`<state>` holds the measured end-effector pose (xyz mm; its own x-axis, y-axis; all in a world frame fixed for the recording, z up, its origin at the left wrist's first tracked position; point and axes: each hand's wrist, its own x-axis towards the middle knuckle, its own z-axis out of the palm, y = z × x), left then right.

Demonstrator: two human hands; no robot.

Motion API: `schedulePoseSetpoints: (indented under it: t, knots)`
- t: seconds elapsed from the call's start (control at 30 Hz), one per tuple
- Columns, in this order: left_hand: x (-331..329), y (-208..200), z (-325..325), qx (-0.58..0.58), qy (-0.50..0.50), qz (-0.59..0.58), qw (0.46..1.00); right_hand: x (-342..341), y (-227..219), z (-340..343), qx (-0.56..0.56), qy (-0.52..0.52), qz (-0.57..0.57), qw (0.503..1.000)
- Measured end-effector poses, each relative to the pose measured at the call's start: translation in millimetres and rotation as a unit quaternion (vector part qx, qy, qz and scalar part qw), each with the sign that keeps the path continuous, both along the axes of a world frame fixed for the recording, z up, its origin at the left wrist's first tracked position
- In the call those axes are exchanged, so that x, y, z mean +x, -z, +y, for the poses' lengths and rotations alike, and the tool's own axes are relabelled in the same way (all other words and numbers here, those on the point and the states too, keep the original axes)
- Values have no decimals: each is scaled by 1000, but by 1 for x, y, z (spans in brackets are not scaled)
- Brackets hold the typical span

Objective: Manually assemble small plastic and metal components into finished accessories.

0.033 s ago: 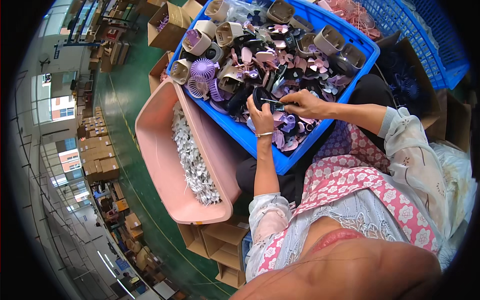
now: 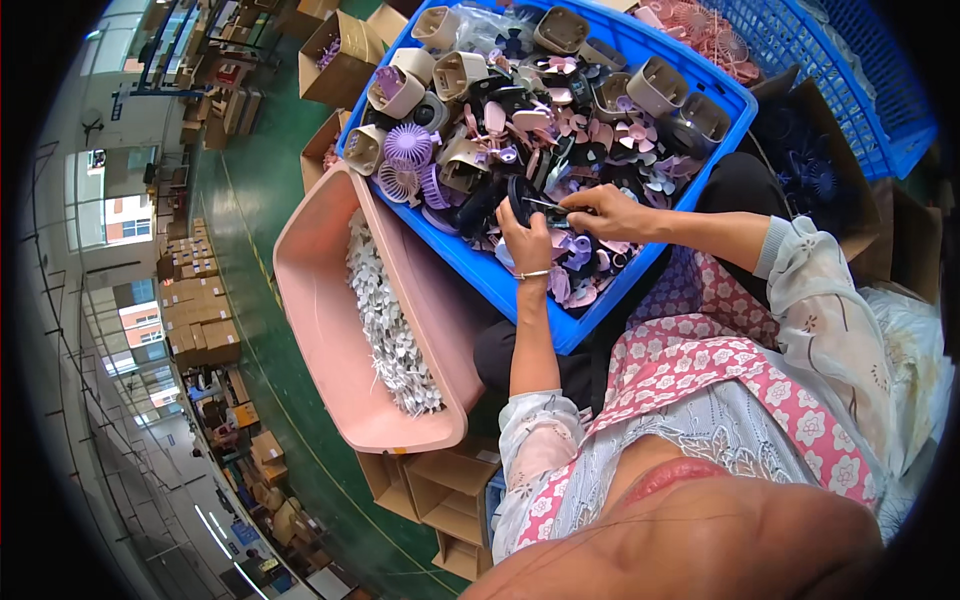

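Note:
My left hand (image 2: 527, 243) is closed on a dark round fan part (image 2: 517, 198), holding it over the near edge of a large blue crate (image 2: 480, 285). My right hand (image 2: 607, 214) grips a slim metal-tipped tool (image 2: 546, 204), its tip at the inside of the dark part; the handle is mostly hidden by the fingers, so its exact kind is unclear. Small fan pieces fill the crate: a purple fan grille (image 2: 408, 145), pink fan blades (image 2: 572, 122) and beige housings (image 2: 658, 84). Beneath my hands lie more purple pieces (image 2: 577, 250).
Left of the crate, a tilted pink bin (image 2: 315, 300) holds a heap of small white pieces (image 2: 390, 310). A carton with dark fan grilles (image 2: 815, 165) and blue baskets (image 2: 830, 75) are at the right. Open cartons (image 2: 340, 55) stand behind, and cardboard compartments (image 2: 450, 485) below the bin.
The view has shifted very slightly. The tool and the dark fan part have tilted a little against each other, and both hands keep their hold.

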<state>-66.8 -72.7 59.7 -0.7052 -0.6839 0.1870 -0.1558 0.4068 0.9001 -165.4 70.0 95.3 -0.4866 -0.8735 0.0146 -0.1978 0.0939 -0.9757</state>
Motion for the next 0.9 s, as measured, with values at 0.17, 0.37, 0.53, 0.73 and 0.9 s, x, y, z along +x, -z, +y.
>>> schedulePoseSetpoints:
  t: [0.17, 0.37, 0.53, 0.73, 0.9]
  knots:
    - [-10, -25, 22, -100, -19, 23, 995, -11, -7, 12, 48, -56, -143, 987]
    - [-1, -9, 7, -154, -25, 2, 988, -3, 1, 5, 21, -49, -63, 997]
    - [-7, -7, 11, -151, -66, -44, 985, -5, 1, 6, 65, -55, -75, 994]
    - [-9, -2, 6, -108, -60, -23, 992, -7, -3, 5, 40, -59, -57, 996]
    - [-1, -5, 2, 70, -2, 50, 996, -6, -6, 6, 24, -79, -73, 994]
